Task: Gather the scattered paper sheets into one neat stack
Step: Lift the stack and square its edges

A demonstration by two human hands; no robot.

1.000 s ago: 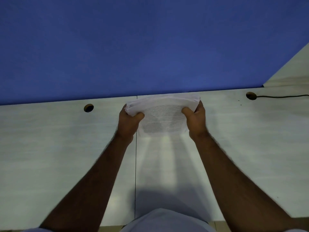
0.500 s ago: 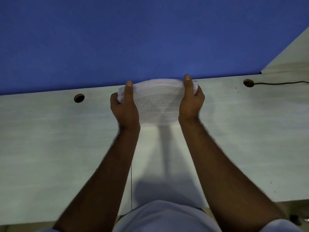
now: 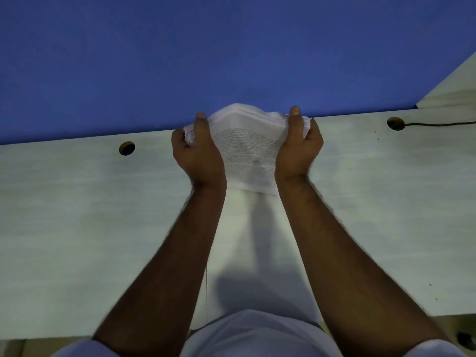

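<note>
From my head camera, I hold the bunch of white printed paper sheets [image 3: 247,148] up on its edge on the pale wooden desk [image 3: 77,215]. My left hand [image 3: 198,153] and right hand [image 3: 296,148] each curl closed around one side. The top bulges, so I think squeezing too hard could bend pages or push some out. My hands hide the side edges, and the print is too blurry to read.

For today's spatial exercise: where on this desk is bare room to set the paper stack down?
Bare desk lies left of the left hand, below the cable hole, and right of the right hand. The middle is crowded: both hands grip the paper stack.
</note>
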